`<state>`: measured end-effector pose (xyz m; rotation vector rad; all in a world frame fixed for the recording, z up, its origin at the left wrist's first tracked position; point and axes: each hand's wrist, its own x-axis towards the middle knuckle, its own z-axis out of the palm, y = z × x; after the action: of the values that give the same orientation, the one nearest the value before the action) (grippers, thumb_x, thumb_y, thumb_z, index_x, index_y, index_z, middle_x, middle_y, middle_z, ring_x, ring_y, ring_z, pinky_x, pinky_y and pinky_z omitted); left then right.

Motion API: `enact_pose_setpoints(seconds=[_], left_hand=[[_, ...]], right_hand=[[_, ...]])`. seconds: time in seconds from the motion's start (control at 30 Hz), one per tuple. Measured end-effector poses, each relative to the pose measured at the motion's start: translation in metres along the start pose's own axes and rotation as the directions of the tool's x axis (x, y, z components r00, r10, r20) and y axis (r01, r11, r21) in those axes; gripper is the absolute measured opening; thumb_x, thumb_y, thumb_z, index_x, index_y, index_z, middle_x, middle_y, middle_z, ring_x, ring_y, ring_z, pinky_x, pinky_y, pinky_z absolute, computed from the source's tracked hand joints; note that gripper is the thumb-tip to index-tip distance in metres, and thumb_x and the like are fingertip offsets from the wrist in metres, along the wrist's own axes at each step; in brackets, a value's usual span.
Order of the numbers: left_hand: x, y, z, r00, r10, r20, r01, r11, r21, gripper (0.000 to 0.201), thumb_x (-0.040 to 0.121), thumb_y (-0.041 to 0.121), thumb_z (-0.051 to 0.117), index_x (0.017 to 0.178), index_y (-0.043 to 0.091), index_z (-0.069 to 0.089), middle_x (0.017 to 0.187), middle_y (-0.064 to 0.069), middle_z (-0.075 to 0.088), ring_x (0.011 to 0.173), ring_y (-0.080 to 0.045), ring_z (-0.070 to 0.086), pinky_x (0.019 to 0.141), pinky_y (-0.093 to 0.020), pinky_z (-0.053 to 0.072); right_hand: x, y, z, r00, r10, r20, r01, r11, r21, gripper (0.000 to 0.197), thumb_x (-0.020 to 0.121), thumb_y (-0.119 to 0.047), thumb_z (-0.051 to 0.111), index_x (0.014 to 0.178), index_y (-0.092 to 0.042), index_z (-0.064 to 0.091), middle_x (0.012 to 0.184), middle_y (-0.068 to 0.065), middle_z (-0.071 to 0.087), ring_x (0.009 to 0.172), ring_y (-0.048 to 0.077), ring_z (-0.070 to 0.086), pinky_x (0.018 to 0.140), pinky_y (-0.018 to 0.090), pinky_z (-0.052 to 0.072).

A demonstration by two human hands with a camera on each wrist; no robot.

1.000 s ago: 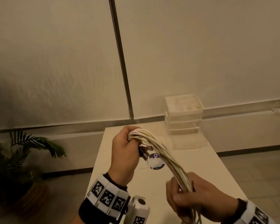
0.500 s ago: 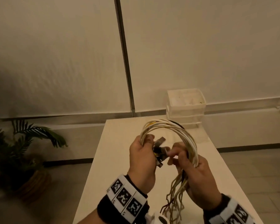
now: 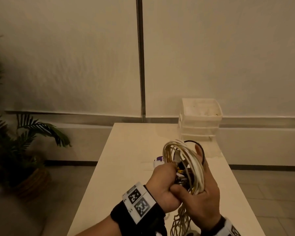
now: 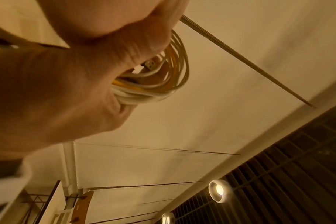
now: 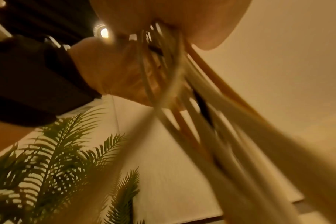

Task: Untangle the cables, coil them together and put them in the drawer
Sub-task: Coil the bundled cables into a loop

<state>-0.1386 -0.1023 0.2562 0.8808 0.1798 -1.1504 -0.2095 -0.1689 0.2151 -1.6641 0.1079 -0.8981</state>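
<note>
A bundle of white, yellow and black cables (image 3: 191, 160) is looped into a coil above the white table (image 3: 123, 167). My left hand (image 3: 163, 184) grips the coil's near side in a fist, with plugs showing at its knuckles. My right hand (image 3: 203, 193) holds the coil's right side, thumb across the strands, a finger reaching up through the loop. Loose ends hang below both hands (image 3: 180, 220). In the left wrist view the coil (image 4: 163, 84) curls out of my palm. In the right wrist view blurred strands (image 5: 192, 106) run down from my fingers. The translucent drawer unit (image 3: 200, 120) stands at the table's far right.
A purple-and-white label (image 3: 158, 160) peeks out on the table beyond my left hand. A potted palm (image 3: 20, 150) stands on the floor to the left. A metal pole (image 3: 140, 57) runs up the wall behind the table.
The stretched bundle has been bent into a loop. My hands have come together until they touch, and the coil has tightened, with my right thumb now across its strands.
</note>
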Motion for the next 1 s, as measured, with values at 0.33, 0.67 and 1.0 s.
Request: enact_pose_setpoints(seconds=[0.33, 0.67, 1.0], left_hand=[[-0.014, -0.001, -0.01, 0.992, 0.109, 0.057, -0.113, 0.992, 0.057, 0.037, 0.1, -0.013, 0.024, 0.08, 0.005, 0.05, 0.047, -0.006, 0.051, 0.038, 0.0, 0.051, 0.043, -0.012, 0.043], [0.02, -0.002, -0.012, 0.986, -0.037, 0.161, 0.036, 0.999, 0.014, 0.033, 0.099, 0.011, 0.033, 0.11, 0.0, 0.062, 0.109, -0.022, 0.062, 0.104, -0.034, 0.063, 0.101, -0.041, 0.047], [0.014, -0.005, -0.011, 0.973, -0.051, 0.223, 0.062, 0.997, -0.041, 0.04, 0.099, 0.013, 0.031, 0.085, 0.002, 0.067, 0.086, -0.017, 0.064, 0.082, -0.028, 0.066, 0.089, -0.037, 0.051]], right_hand=[[0.006, -0.008, -0.003, 0.997, 0.001, 0.072, -0.006, 0.998, 0.062, 0.077, 0.054, -0.069, 0.077, 0.124, -0.059, 0.046, 0.117, -0.026, 0.065, 0.107, 0.0, 0.064, 0.087, 0.016, 0.052], [0.005, 0.004, -0.01, 0.974, 0.167, 0.155, -0.171, 0.985, 0.009, 0.07, 0.037, -0.028, 0.079, 0.106, -0.023, 0.064, 0.094, -0.018, 0.074, 0.087, 0.001, 0.071, 0.071, 0.014, 0.054], [0.005, 0.005, -0.01, 0.997, -0.068, 0.034, 0.071, 0.993, -0.094, 0.084, 0.063, -0.071, 0.07, 0.129, -0.02, 0.06, 0.116, -0.02, 0.068, 0.107, 0.005, 0.066, 0.093, 0.023, 0.052]])
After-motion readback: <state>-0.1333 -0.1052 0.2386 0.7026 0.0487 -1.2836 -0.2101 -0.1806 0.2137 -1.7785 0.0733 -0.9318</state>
